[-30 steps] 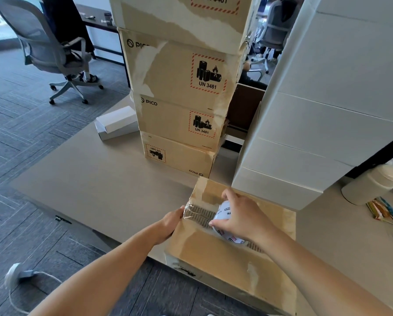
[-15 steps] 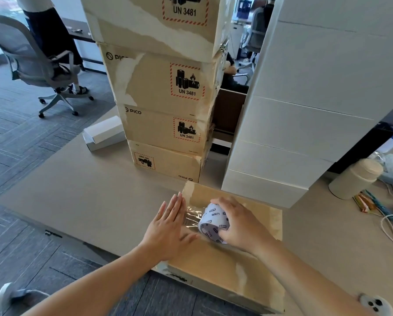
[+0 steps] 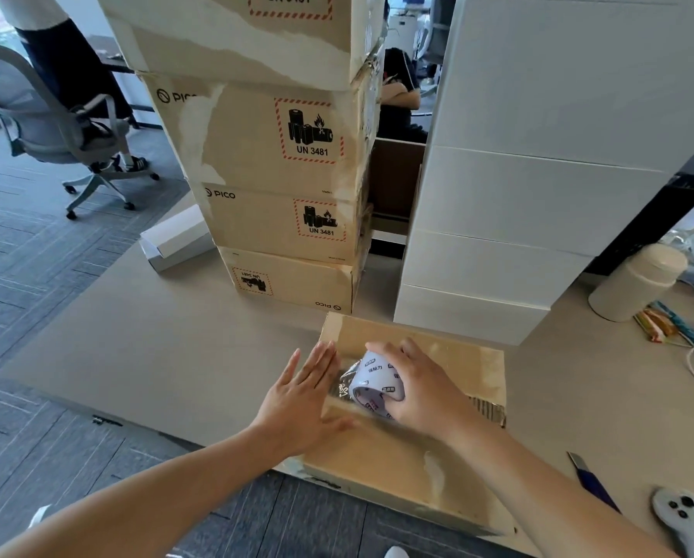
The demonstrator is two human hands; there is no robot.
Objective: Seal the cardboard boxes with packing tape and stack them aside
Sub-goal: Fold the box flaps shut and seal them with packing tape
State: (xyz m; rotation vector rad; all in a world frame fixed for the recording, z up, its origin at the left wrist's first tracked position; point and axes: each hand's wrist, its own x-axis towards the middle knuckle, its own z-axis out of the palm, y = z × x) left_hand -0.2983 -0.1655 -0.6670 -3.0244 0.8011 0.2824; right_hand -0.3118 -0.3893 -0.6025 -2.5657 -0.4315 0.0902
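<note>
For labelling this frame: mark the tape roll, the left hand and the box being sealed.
tape roll (image 3: 372,381): head view, on its white printed side.
left hand (image 3: 305,394): head view, middle of its back.
cardboard box (image 3: 377,467): head view, bare top near the front.

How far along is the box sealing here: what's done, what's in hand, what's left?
Done, apparently: a stack of brown boxes stands behind. In hand: the right hand grips the tape roll on the near box, and the left hand presses flat at the tape's start. Left: run tape across the top, cut it, stack this box.
</note>
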